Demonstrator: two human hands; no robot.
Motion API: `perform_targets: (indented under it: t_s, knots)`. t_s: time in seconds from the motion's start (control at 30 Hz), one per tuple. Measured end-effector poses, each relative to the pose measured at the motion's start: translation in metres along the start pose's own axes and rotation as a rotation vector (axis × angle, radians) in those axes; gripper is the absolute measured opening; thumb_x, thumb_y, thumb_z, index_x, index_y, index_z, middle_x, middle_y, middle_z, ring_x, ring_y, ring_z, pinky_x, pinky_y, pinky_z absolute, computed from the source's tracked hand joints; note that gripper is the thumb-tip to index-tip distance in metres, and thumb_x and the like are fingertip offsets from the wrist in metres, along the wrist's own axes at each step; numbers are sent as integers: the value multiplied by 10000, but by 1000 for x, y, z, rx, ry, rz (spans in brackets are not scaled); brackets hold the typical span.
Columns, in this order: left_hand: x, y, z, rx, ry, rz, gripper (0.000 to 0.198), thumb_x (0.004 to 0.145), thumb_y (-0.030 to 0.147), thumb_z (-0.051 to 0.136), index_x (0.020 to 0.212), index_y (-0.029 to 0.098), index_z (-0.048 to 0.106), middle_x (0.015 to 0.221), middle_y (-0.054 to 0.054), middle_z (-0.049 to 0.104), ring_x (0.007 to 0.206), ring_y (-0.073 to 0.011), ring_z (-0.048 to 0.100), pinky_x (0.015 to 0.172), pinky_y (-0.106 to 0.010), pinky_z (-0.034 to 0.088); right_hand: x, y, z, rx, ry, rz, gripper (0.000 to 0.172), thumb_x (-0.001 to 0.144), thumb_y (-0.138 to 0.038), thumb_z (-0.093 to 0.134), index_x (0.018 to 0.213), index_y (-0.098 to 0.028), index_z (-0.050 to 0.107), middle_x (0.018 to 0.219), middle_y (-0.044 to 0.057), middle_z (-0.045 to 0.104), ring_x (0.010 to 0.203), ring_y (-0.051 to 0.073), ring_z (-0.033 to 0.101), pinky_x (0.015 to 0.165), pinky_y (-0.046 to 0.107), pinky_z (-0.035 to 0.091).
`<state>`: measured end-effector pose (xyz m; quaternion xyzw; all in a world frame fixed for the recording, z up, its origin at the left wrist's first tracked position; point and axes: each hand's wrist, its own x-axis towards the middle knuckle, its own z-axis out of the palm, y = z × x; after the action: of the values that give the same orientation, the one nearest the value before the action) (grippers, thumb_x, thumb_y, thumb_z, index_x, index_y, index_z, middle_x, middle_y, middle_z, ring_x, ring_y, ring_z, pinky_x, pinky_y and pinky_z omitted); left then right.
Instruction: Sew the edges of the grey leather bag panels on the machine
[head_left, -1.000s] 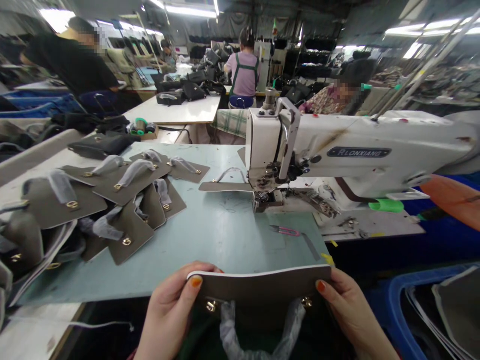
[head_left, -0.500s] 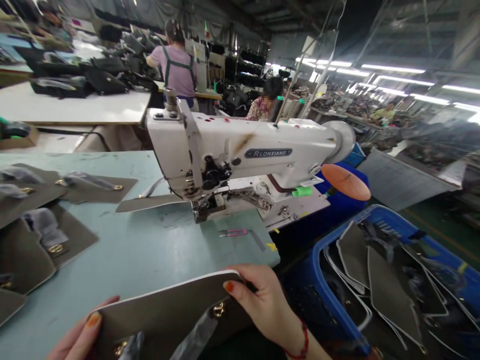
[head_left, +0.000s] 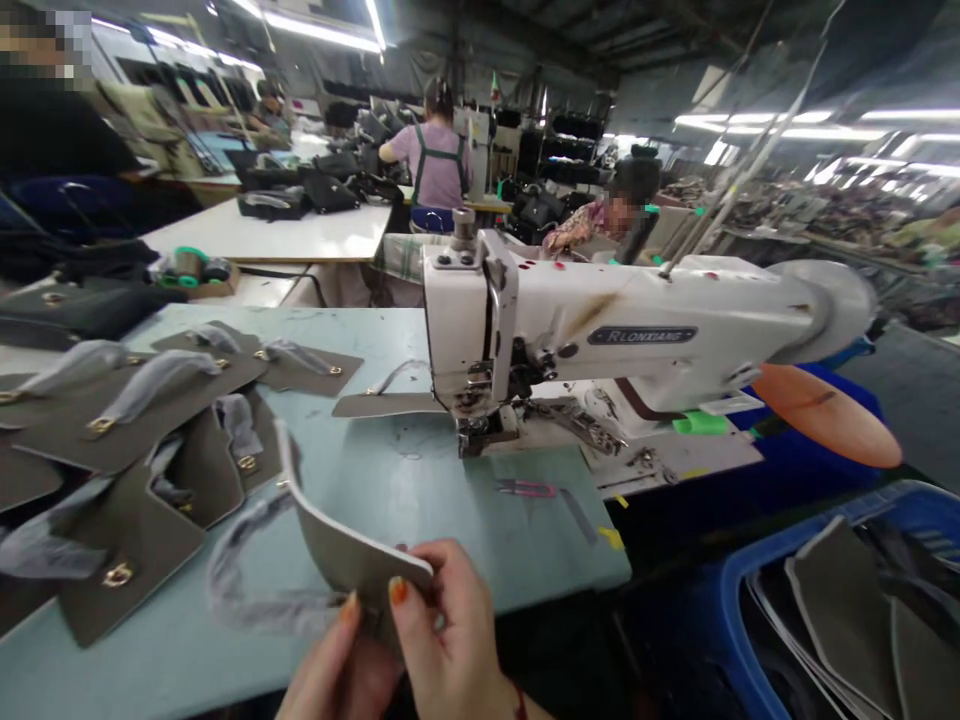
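Both my hands are at the bottom centre, close together. My left hand (head_left: 341, 670) and my right hand (head_left: 450, 640) pinch one end of a grey bag panel (head_left: 330, 535) with a white edge. The panel stands on edge, curving up and away to the left above the pale green table (head_left: 420, 510). Its plastic-wrapped handle (head_left: 251, 595) droops onto the table on the left. Just left of it lies a pile of like grey panels (head_left: 135, 425) with gold rings.
A white sewing machine (head_left: 585, 325) stands across the table with another panel (head_left: 382, 404) under its foot. Pink thread snips (head_left: 525, 488) lie before it. A blue bin (head_left: 757, 600) of panels is at lower right. Other people work at far tables.
The view swung back left. My hands, at first at the two ends of the flat panel, came together at one end; the panel now stands on edge towards the pile.
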<state>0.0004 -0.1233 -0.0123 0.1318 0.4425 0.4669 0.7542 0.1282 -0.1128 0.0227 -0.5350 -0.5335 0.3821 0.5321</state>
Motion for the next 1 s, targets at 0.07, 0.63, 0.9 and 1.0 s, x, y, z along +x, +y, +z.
perform_targets:
  t_s: [0.07,0.63,0.9,1.0]
  knots:
    - [16,12,21,-33,91,58,492,710,504,780,1149,293,708,1220,-53,719,1246,-331,586,962,-442,563,8,6,3,80,-74,69,262,974,-417,509,1034,-183,610,920,74,696,794,180,663,688,244,517]
    - [147,81,90,338,-135,162,263,719,379,762,755,131,683,626,-31,686,549,-161,599,561,-260,488,113,46,-29,71,-114,276,468,973,-526,480,680,-175,581,531,-3,608,468,101,535,512,200,429]
    - [159,89,101,428,-71,273,381,608,317,833,929,135,734,785,-43,749,884,-229,668,751,-270,528,118,57,-24,146,-55,323,587,929,-657,454,675,-153,616,517,34,646,394,93,532,418,183,393]
    - [157,90,103,448,-93,290,414,622,374,837,948,139,738,795,-54,755,898,-246,675,774,-299,539,117,60,-22,160,-54,326,612,923,-674,444,681,-144,632,537,50,664,407,94,546,408,176,379]
